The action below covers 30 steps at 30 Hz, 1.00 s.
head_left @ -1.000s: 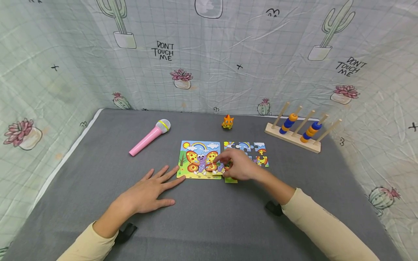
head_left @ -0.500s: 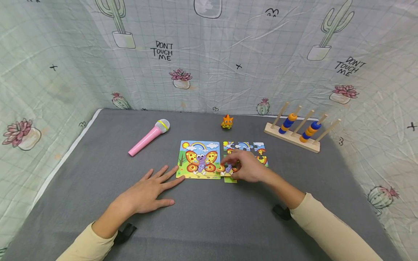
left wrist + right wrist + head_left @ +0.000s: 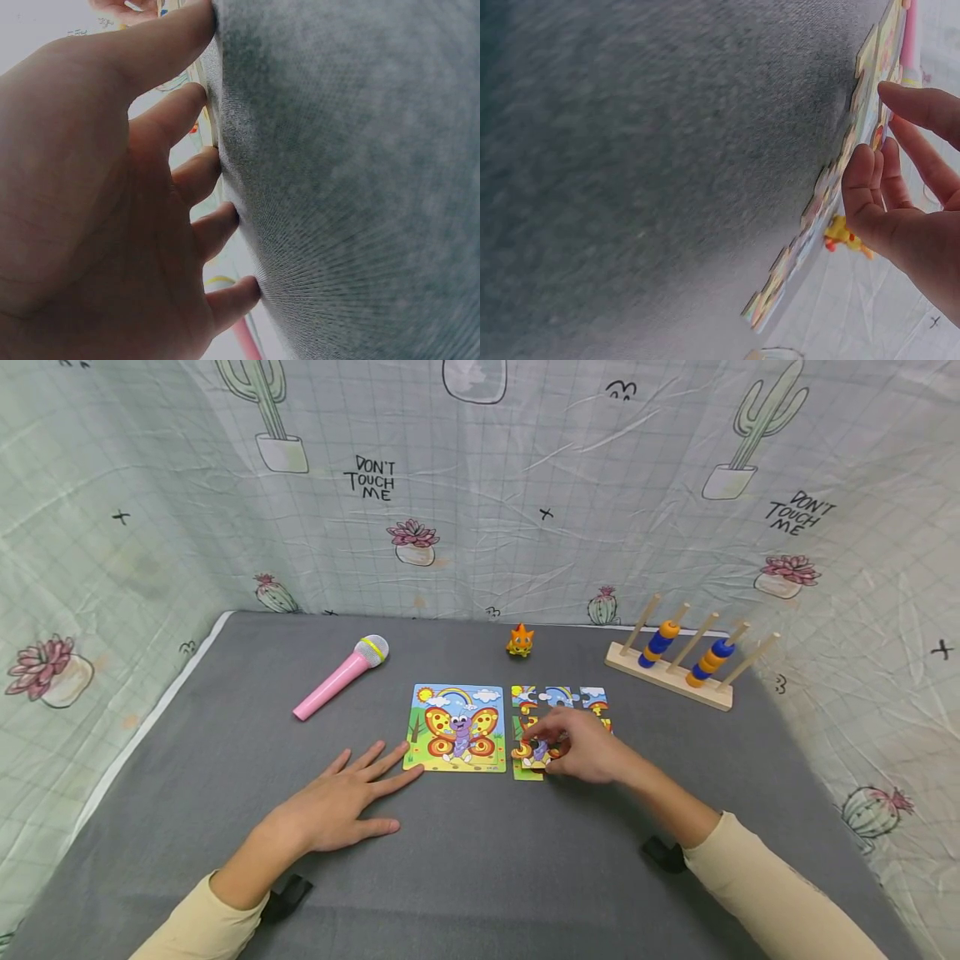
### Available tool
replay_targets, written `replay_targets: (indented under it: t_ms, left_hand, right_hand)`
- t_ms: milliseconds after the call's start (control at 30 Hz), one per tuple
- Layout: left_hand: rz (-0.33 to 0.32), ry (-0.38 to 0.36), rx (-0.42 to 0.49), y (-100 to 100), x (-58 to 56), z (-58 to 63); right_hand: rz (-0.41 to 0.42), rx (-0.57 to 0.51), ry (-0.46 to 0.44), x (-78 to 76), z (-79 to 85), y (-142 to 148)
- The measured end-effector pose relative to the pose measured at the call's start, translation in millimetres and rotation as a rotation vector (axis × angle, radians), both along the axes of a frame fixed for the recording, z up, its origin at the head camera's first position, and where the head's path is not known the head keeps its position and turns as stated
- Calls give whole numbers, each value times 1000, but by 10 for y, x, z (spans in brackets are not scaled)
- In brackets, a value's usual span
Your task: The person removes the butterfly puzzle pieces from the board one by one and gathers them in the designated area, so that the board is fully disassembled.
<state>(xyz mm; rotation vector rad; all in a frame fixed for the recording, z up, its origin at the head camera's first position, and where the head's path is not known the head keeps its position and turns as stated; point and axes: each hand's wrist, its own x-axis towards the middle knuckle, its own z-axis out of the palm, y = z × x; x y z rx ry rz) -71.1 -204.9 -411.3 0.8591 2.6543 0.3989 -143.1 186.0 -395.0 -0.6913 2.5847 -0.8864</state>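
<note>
My right hand pinches a puzzle piece showing a purple body and orange wing parts, held between thumb and fingertips just right of the butterfly puzzle board. Beneath and behind it lie several puzzle pieces, laid out in rows; the hand covers some of them. In the right wrist view, the thumb and fingers of the right hand close in on the piece, seen edge-on. My left hand rests on the table with fingers spread, its fingertips right at the board's left edge. The left wrist view shows the left palm from below.
A pink toy microphone lies behind the left hand. Behind the pieces stands a small orange toy figure. A wooden peg stand with blue and orange beads sits at the back right, near the patterned cloth backdrop.
My right hand has moved to the right, carrying the puzzle piece from over the board's lower right corner to above the loose pieces. The left hand has stayed put.
</note>
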Motion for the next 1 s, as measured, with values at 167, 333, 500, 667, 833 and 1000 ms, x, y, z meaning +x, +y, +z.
replay_targets:
  t_ms: [167,333,500,667,833,1000]
  left_hand:
    - [1,4,-1,-5,7,3]
    - [0,7,2,-3,5,8]
    - [-3,4,0,-2,-1,9]
    - [-4,2,1,1,-4,9]
    - [-4,0,2,4,-9,8]
    - [-5,-8,4,4,-17,11]
  right_hand:
    - [0,-3,-3,20,0,71]
    - [-16,1,12,40,-2,153]
    - [-23,9,22,64,-20,232]
    - [-35,12,27,84,-34,299]
    - [-38,-1,16,100,-44,371]
    - [-53,-4,1,107,-61,429]
